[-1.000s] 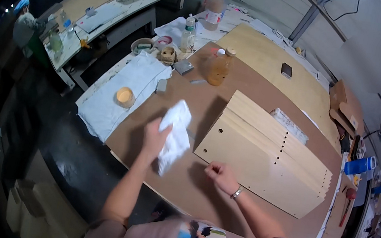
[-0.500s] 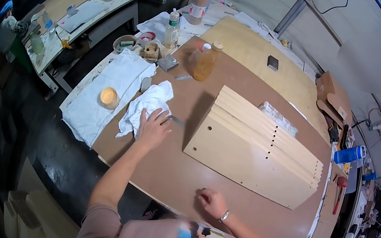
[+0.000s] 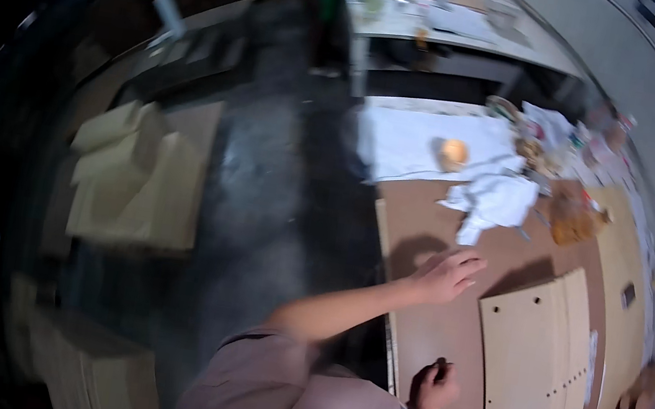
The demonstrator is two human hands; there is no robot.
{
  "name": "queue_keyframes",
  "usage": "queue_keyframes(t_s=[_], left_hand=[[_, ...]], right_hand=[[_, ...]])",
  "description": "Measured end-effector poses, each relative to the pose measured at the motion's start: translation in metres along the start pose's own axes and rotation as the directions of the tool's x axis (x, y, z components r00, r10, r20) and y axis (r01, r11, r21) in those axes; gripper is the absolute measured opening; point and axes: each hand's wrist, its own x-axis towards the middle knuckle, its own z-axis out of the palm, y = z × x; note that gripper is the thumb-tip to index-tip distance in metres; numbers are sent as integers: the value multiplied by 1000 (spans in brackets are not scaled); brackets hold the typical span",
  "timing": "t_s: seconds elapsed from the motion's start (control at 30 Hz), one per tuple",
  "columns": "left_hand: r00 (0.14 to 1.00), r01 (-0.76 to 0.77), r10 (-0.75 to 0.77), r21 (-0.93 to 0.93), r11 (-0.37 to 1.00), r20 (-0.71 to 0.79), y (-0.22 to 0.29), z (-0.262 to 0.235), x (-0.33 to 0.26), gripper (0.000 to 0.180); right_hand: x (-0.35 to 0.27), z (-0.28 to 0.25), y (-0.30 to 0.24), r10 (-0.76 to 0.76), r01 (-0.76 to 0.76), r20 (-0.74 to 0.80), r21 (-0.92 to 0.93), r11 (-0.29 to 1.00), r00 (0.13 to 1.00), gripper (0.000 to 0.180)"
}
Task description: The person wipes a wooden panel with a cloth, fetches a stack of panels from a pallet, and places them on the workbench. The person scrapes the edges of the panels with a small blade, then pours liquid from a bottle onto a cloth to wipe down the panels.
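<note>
A tug on the white sheet could topple the cup standing on it; so might a careless sweep of the cloth, as the cup sits near its 10 o'clock side. Swept toward 3 o'clock, the cloth could knock the amber bottle. The boards, at 4 o'clock from the left hand, are stacked in steps, so a bump at their near corner might shift them.

The left hand is released and empty, fingers loosely extended above the tabletop, with the cloth at 1 o'clock from it. The right hand, at 6 o'clock from the left, is loosely curled; I cannot tell whether it is closed or has anything in it.

Half a second ago the left hand lay spread on the cloth; now it is clear of it. The view has swung left, bringing more floor and cream blocks in at 9 o'clock. The cloth remains crumpled beside the sheet.
</note>
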Motion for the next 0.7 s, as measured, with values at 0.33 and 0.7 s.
queue_keyframes(t_s=[0.33, 0.7], left_hand=[[368, 929, -930, -46, 367, 6, 28, -176, -431, 29], [-333, 943, -939, -23, -332, -89, 100, -259, -827, 28]], right_hand=[[-7, 2, -5, -138, 134, -62, -64, 989, 988, 26], [-100, 57, -141, -341, 206, 191, 505, 838, 920, 17]])
